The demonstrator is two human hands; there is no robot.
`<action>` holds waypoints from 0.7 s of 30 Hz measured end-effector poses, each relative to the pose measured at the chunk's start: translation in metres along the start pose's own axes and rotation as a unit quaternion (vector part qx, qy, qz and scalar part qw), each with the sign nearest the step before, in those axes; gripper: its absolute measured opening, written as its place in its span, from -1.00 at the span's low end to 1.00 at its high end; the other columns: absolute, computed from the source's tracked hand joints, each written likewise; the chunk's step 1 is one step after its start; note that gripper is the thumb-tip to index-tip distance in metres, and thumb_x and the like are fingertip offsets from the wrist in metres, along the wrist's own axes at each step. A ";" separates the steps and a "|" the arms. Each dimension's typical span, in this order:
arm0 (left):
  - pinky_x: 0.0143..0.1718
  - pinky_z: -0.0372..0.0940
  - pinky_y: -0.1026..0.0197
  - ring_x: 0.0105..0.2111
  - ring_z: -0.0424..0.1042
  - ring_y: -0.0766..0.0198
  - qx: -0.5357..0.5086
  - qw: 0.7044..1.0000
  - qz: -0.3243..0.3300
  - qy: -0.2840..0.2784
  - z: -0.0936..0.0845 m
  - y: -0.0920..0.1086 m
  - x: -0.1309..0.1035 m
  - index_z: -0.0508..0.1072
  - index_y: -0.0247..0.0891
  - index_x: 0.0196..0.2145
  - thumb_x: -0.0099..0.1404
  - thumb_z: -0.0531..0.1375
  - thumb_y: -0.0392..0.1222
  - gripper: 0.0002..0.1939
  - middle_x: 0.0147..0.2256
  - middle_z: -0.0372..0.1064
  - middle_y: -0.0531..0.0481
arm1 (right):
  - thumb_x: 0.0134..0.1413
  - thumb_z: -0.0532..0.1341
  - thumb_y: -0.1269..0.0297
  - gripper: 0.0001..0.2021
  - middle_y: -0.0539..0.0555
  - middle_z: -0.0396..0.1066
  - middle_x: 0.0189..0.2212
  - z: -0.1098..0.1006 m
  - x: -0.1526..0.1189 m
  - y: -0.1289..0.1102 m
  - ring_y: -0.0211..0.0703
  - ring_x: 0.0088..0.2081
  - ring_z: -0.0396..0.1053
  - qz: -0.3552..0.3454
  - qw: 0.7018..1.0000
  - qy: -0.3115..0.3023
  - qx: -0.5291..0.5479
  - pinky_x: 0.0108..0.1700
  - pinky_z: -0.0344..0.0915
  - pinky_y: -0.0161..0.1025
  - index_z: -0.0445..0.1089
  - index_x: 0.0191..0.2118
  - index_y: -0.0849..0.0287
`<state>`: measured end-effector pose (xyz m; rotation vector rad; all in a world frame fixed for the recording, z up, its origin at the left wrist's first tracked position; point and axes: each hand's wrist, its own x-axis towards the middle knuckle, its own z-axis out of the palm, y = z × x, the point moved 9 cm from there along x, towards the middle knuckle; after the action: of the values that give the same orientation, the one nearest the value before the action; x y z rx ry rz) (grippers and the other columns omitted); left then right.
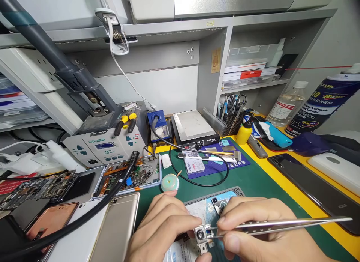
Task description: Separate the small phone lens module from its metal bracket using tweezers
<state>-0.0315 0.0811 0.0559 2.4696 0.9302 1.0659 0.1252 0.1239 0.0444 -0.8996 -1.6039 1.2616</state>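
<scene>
My left hand (168,230) pinches a small metal-framed camera module (200,236), with one dark round lens facing me. In my right hand (261,232) is a pair of steel tweezers (281,225), gripped between thumb and fingers. Their tips reach the right side of the module, by its second square opening; whether they hold a part there I cannot tell. Behind my right fingers lies a dark phone part with a lens (216,202), partly hidden, on a light blue and white work pad (194,209).
At left stand a hot-air station (105,147), a tray of circuit boards (152,179) and a gold phone (118,224). A round tin (170,182) sits ahead. A heating plate (194,127) stands behind, a black phone (317,190) and spray can (323,100) at right. A black hose (92,213) crosses the left.
</scene>
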 end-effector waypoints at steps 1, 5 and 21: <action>0.18 0.35 -0.05 -0.24 0.49 0.24 -0.001 1.000 -0.002 0.002 0.000 0.000 0.000 0.38 -0.25 -0.01 0.21 0.36 -0.35 -0.59 -0.31 0.44 0.03 | -0.10 0.45 0.51 -0.84 0.01 0.57 -0.62 0.000 0.000 0.000 -0.27 -0.62 0.43 -0.001 1.000 0.000 -0.004 -0.55 0.38 -0.41 0.71 -0.41 0.09; 0.17 0.36 -0.09 -0.26 0.49 0.22 -0.003 1.000 -0.008 0.011 0.000 -0.001 0.001 0.39 -0.24 -0.02 0.19 0.36 -0.36 -0.59 -0.33 0.44 0.03 | -0.09 0.45 0.46 -0.89 0.04 0.59 -0.60 -0.001 -0.002 0.001 -0.23 -0.61 0.44 0.004 1.000 -0.001 -0.011 -0.55 0.40 -0.37 0.71 -0.40 0.12; 0.22 0.31 -0.05 -0.24 0.47 0.26 -0.012 0.999 -0.019 0.024 0.000 0.002 0.000 0.38 -0.23 -0.04 0.18 0.35 -0.41 -0.59 -0.31 0.45 0.06 | -0.08 0.44 0.46 -0.90 0.02 0.61 -0.59 0.001 0.000 -0.003 -0.20 -0.57 0.50 0.021 1.000 -0.003 -0.021 -0.51 0.43 -0.36 0.68 -0.44 0.11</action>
<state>-0.0307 0.0794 0.0570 2.4066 0.9688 1.1208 0.1243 0.1225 0.0472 -0.9626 -1.6285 1.2645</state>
